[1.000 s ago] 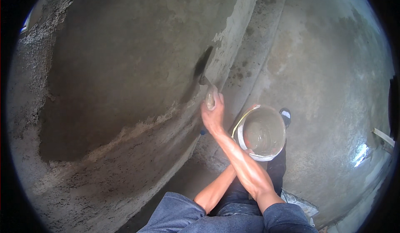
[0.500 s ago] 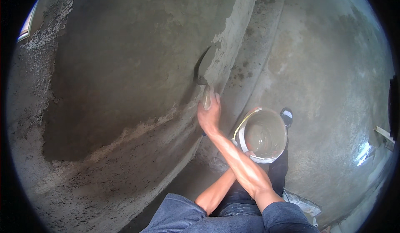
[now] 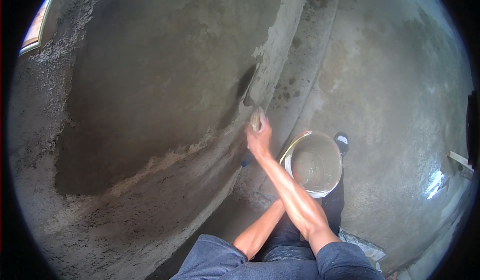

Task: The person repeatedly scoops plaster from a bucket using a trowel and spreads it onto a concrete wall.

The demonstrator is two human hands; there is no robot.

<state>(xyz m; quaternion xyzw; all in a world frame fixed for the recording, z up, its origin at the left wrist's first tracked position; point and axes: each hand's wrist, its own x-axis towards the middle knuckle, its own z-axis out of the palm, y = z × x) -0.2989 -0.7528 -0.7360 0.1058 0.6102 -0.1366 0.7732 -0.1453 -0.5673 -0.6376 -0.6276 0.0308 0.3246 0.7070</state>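
My right hand [image 3: 259, 138] is closed around the handle of a trowel [image 3: 255, 120]. Its blade lies close against the lower edge of the damp grey wall [image 3: 165, 75], beside a strip of paler mortar [image 3: 281, 30]; a dark shadow blurs the blade's outline. My left forearm [image 3: 259, 232] passes beneath the right one. The left hand itself is hidden behind my right forearm, at the near-left side of a white bucket [image 3: 289, 166]. A moment earlier its fingers showed on the bucket's rim. Wet grey mix [image 3: 312, 167] coats the bucket's inside, and its yellow-gripped handle rests along the left rim.
A ledge [image 3: 300, 70] runs along the wall's foot, with the concrete floor [image 3: 385, 110] to its right. My shoe [image 3: 341, 141] shows past the bucket. Rough plaster [image 3: 55, 90] borders the wall's left, near a window [image 3: 40, 22]. A pale board [image 3: 461, 161] lies far right.
My right hand and the trowel have shifted slightly right and toward me. The blade's thin dark edge has turned into a broader shadow. My left fingers have gone out of sight behind the right forearm.
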